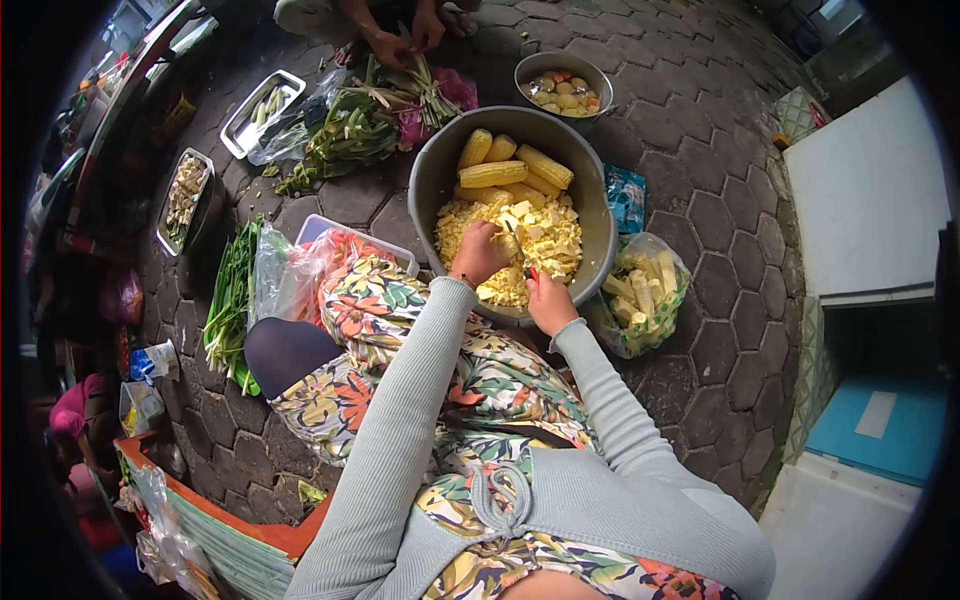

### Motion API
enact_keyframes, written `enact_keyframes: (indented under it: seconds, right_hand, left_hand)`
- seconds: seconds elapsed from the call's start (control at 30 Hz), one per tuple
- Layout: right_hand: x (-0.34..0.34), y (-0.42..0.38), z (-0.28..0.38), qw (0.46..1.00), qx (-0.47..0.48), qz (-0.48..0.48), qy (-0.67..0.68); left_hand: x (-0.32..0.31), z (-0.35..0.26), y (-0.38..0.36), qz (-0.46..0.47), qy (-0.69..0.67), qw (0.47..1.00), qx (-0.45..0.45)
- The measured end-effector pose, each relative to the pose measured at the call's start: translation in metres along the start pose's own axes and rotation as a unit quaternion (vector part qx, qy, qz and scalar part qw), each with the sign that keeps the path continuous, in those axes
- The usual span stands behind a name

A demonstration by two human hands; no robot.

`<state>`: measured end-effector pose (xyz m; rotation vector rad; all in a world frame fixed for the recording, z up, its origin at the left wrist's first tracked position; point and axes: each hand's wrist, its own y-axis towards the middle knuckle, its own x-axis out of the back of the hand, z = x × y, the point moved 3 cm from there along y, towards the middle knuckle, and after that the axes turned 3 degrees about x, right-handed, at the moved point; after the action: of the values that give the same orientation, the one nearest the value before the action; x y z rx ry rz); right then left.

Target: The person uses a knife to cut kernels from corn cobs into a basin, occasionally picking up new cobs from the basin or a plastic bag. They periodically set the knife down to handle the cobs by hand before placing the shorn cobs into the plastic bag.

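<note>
A large grey basin [603,240] stands in front of my knees, with cut corn kernels [552,240] heaped in it. Several whole peeled corn cobs [492,174] lie at its far side. My right hand [550,303], at the near rim, is closed around the red handle of a knife [513,240], whose blade points up and left over the kernels. Over the left part of the heap, my left hand [480,252] is curled with its back to me. Whatever its fingers grip is hidden.
A bag of stripped cobs [640,295] sits right of the basin. Green onions [232,295] and leafy vegetables [350,130] lie left. A metal pot [563,62] stands beyond. Another person's hands [405,42] handle greens at the top. Trays [262,112] stand on the paving.
</note>
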<state>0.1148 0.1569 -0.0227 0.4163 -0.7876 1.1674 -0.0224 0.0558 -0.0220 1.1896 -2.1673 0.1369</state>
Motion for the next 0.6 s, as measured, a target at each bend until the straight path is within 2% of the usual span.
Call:
enact_keyframes:
  seconds: [0.1, 0.3, 0.43, 0.5, 0.6]
  right_hand:
    - [0.004, -0.003, 0.01, 0.999, -0.014, 0.01, -0.048]
    - [-0.001, 0.002, 0.014, 0.994, -0.039, 0.047, -0.087]
    - [0.0, 0.005, 0.017, 0.991, -0.069, 0.07, -0.094]
    - [-0.002, 0.009, 0.014, 0.995, -0.056, 0.041, -0.076]
    - [-0.01, 0.021, 0.006, 0.995, -0.046, 0.04, -0.082]
  left_hand:
    - [-0.001, 0.003, 0.002, 0.005, -0.024, 0.999, 0.033]
    - [0.001, 0.001, 0.004, -0.039, -0.005, 0.999, 0.013]
    - [0.001, 0.003, 0.005, -0.03, -0.011, 0.999, 0.014]
    - [-0.002, 0.006, 0.007, -0.02, 0.033, 0.999, 0.011]
    - [-0.006, 0.006, 0.007, -0.012, 0.022, 0.999, 0.019]
